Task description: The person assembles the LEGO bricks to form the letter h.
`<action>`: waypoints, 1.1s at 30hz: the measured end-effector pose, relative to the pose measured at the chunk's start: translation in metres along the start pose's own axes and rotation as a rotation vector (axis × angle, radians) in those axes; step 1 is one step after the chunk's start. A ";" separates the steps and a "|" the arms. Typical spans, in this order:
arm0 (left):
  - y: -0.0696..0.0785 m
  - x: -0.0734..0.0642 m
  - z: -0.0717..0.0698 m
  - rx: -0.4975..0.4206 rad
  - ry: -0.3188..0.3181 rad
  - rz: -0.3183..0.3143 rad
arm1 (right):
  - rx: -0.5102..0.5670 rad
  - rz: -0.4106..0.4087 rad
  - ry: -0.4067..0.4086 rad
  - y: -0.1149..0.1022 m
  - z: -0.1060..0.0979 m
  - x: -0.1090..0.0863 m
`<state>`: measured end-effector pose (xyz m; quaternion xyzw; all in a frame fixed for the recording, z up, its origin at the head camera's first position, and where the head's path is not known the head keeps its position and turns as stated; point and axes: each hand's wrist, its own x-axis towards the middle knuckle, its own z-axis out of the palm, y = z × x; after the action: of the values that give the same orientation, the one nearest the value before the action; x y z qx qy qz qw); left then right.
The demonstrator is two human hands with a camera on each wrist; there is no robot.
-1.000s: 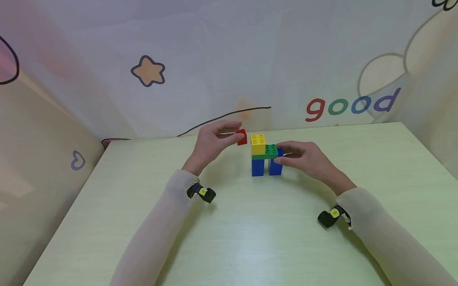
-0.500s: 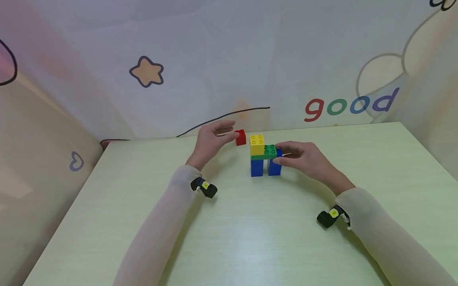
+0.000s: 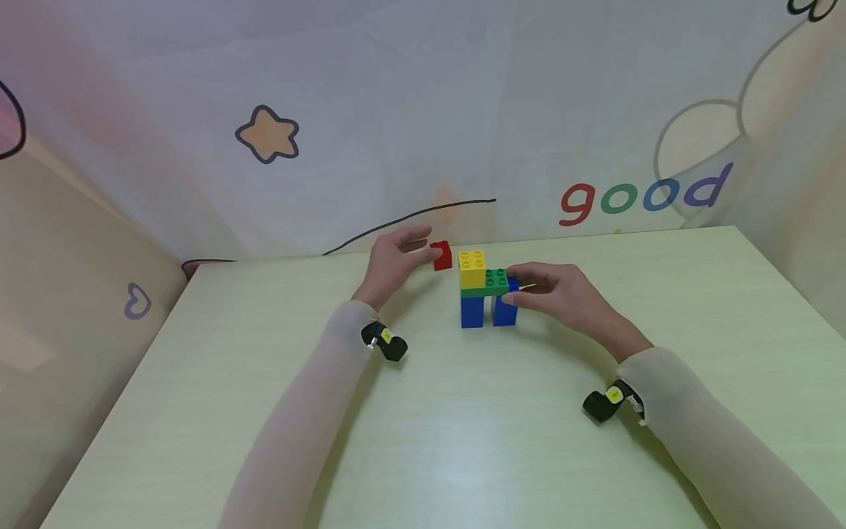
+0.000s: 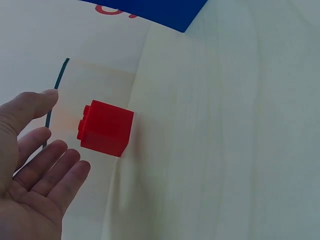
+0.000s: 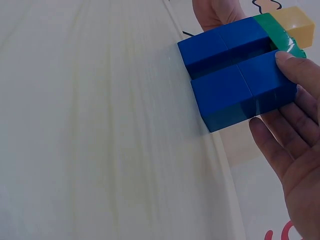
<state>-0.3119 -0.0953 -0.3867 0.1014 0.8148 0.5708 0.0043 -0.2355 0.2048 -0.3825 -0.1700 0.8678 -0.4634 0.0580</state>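
On the table's far side stands a toy-brick arch. Blue brick columns [image 3: 472,313] hold up a green brick [image 3: 497,279], and a yellow brick [image 3: 472,275] sits on its left end. My right hand [image 3: 563,295] holds the arch by the right column; in the right wrist view the thumb presses the upper blue brick [image 5: 267,75]. To the arch's left, a red brick [image 4: 105,129] rests near the back edge. My left hand [image 3: 390,263] is beside it, and the left wrist view shows thumb and fingers spread, with a gap to the brick.
The pale wooden table [image 3: 423,441] ends at a printed backdrop [image 3: 396,110] close behind the bricks. Each wrist wears a black strap camera [image 3: 390,345], with long light sleeves behind.
My left fingers have drawn back left off the red brick, which stays in place. My left forearm has shifted slightly right. The right hand and the arch hold still.
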 end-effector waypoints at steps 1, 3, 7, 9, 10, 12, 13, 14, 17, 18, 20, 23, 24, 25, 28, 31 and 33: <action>-0.001 0.001 0.000 0.004 0.001 -0.006 | 0.000 0.000 0.000 0.000 0.000 0.000; -0.002 0.003 0.001 0.010 0.002 -0.019 | 0.000 0.001 0.001 0.000 0.000 0.000; -0.006 0.005 0.002 0.007 -0.002 -0.046 | 0.000 -0.001 0.001 0.000 0.000 0.000; -0.008 0.006 0.002 0.003 -0.005 -0.055 | -0.002 -0.002 0.001 0.000 0.000 0.000; -0.009 0.006 0.002 0.002 -0.008 -0.059 | -0.004 -0.003 0.002 0.000 0.000 0.000; -0.011 0.007 0.003 -0.001 -0.013 -0.069 | -0.007 -0.003 0.001 0.000 0.000 0.000; -0.012 0.007 0.003 -0.002 -0.015 -0.074 | -0.008 -0.003 0.001 0.000 0.000 0.000; -0.013 0.007 0.003 -0.003 -0.017 -0.079 | -0.007 -0.002 0.000 0.000 0.000 0.000; -0.016 0.008 0.003 -0.008 -0.022 -0.092 | -0.010 0.001 -0.003 -0.001 0.000 0.000; -0.017 0.008 0.003 -0.010 -0.022 -0.093 | -0.010 0.001 -0.003 -0.001 0.000 0.000; -0.018 0.008 0.004 -0.014 -0.021 -0.095 | -0.009 0.001 -0.003 -0.001 0.000 0.000; -0.020 0.009 0.004 -0.018 -0.017 -0.099 | -0.007 -0.001 -0.002 -0.001 0.000 0.000; -0.021 0.009 0.004 -0.019 -0.015 -0.100 | -0.007 -0.001 -0.001 -0.001 -0.001 0.000; -0.021 0.009 0.005 -0.020 -0.014 -0.101 | -0.007 -0.002 -0.001 0.000 0.000 0.000; -0.022 0.010 0.005 -0.021 -0.010 -0.103 | -0.006 -0.001 -0.002 0.000 0.000 0.000; -0.023 0.009 0.006 -0.020 -0.005 -0.107 | -0.007 0.000 -0.002 0.001 0.000 0.000; -0.023 0.009 0.007 -0.019 0.000 -0.109 | -0.005 0.001 -0.003 0.001 0.000 0.000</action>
<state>-0.3232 -0.0949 -0.4095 0.0568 0.8137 0.5774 0.0366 -0.2363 0.2056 -0.3836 -0.1703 0.8689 -0.4609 0.0590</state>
